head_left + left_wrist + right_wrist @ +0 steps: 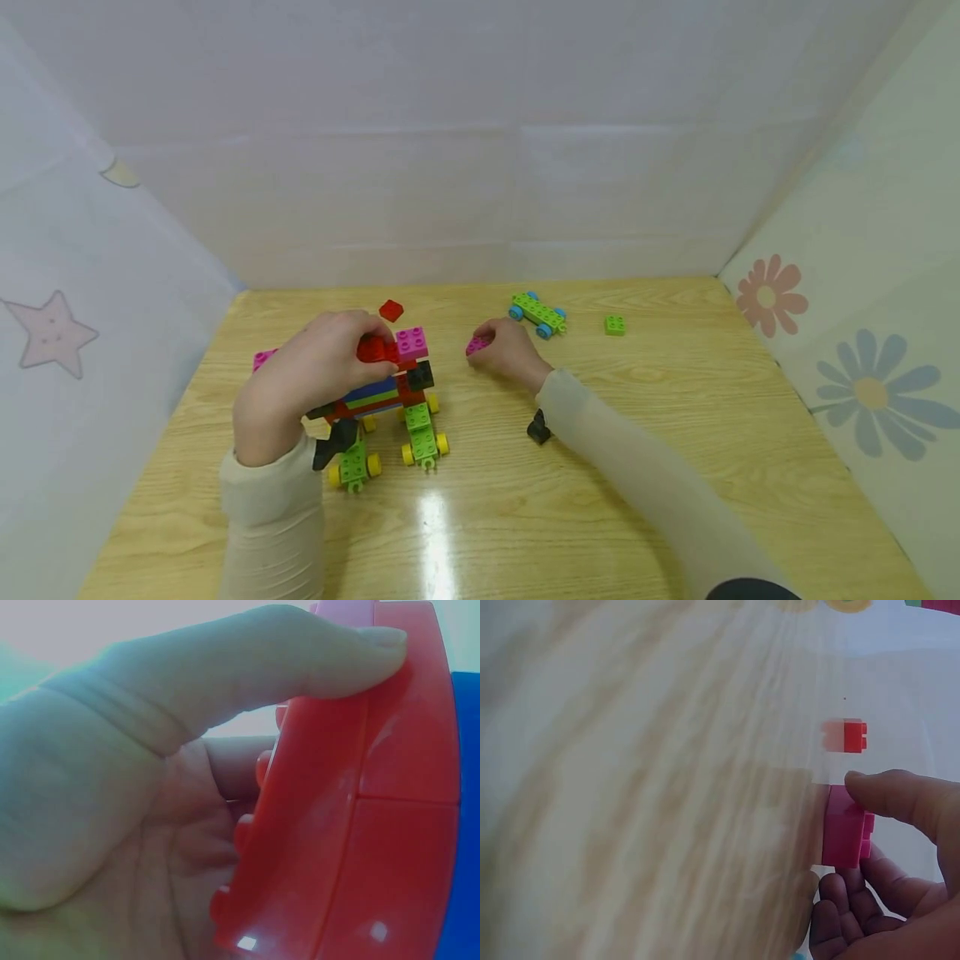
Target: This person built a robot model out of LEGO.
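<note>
On the table's left side stands a model of toy building bricks, with red, blue and black bricks over green wheeled bases [420, 437] with yellow wheels. My left hand [326, 362] grips red bricks [337, 825] along its top, the thumb lying across their side; pink bricks [411, 342] sit at the top ends. Toward the middle of the table, my right hand [510, 354] pinches a pink brick [845, 836] between thumb and fingers. The brick is close over the tabletop, studs showing. My left forearm and hand hide part of the model.
A loose red brick [391, 310] lies behind the model. Beyond my right hand is a green wheeled base [538, 312] with blue wheels, and a green brick [614, 325] farther right. A small black piece [538, 428] lies beside my right sleeve. Fabric walls [480, 200] border the table.
</note>
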A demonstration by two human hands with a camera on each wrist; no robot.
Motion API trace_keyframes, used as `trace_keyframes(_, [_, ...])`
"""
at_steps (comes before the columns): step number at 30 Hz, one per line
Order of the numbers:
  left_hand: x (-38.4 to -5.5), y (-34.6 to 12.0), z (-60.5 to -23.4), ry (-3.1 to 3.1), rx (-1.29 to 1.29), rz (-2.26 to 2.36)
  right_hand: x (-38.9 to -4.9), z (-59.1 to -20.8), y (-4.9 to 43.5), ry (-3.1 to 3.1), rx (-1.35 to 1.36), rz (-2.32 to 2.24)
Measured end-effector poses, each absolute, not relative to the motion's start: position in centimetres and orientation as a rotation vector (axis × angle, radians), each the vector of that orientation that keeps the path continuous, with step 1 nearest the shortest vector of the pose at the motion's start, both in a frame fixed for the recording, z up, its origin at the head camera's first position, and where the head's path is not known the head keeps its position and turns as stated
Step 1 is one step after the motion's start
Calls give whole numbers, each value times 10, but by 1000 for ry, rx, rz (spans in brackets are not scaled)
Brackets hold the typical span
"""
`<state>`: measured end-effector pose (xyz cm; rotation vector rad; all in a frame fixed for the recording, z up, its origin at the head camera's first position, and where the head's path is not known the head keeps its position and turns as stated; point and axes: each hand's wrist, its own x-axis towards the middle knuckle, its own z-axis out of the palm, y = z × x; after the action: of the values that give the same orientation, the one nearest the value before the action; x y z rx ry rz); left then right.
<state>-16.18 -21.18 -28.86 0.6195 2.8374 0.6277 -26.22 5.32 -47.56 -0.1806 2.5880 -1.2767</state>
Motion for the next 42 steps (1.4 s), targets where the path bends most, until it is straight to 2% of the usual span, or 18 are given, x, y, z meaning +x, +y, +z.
trace_keyframes(11, [-161, -213, -287, 2833, 600, 624, -252, -456, 48, 2512, -199, -1332])
trace_keyframes(28, [-163, -205, -290, 2847, 595, 598, -225, -367, 52, 2281, -419, -1544])
trace_keyframes(42, [-165, -188, -296, 2869, 687, 577, -219, -334, 67, 1974, -519, -1830])
